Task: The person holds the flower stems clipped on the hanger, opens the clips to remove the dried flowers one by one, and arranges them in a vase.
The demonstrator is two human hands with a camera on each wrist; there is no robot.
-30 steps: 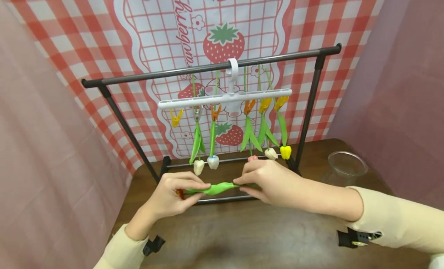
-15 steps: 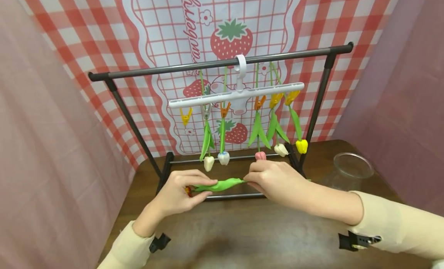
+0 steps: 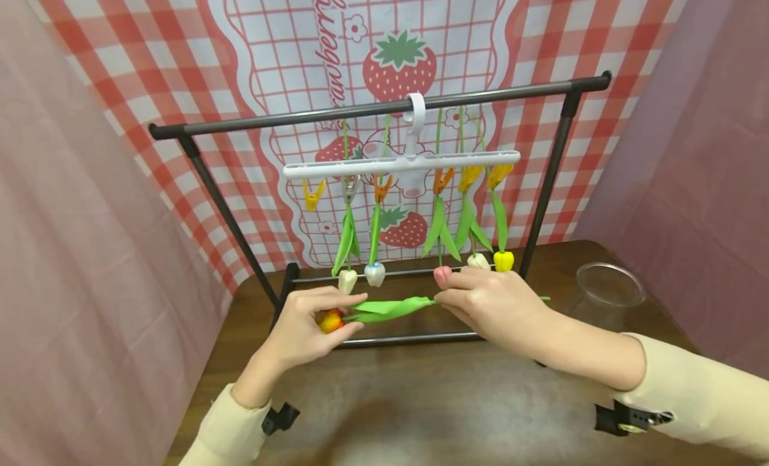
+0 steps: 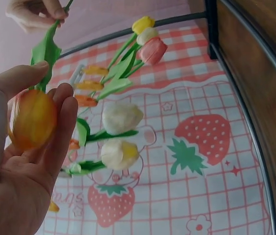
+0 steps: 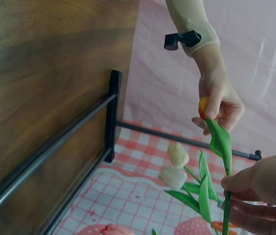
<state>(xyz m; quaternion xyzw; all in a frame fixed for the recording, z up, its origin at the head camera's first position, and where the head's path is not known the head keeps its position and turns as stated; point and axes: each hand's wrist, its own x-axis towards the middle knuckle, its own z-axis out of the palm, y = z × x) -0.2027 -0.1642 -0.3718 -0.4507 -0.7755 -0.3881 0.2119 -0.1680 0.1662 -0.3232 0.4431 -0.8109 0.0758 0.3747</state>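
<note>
An orange-and-yellow artificial tulip (image 3: 332, 321) is held sideways, its bloom to the left and its green leaves (image 3: 390, 308) between the hands. My left hand (image 3: 309, 326) is around the bloom with thumb and fingers spread apart; in the left wrist view the bloom lies in front of the palm, the thumb beside the leaf. The right hand (image 3: 489, 309) pinches the tulip's stem (image 5: 227, 210) between thumb and fingers, and the stem's end sticks out past it. Behind them, a white hanger (image 3: 399, 164) bears several tulips hung bloom-down from clips; a yellow clip (image 3: 312, 197) at its left end holds nothing.
The hanger hooks over a dark metal rack (image 3: 288, 113) standing on a brown wooden table (image 3: 420, 399). A clear glass vase (image 3: 609, 289) stands at the right. A checked strawberry cloth (image 3: 541, 25) hangs behind, with pink curtains (image 3: 78, 252) at the sides.
The left thumb and fingers have spread, showing more of the orange bloom. The right hand has shifted right and slightly up. The hanger has swung a little.
</note>
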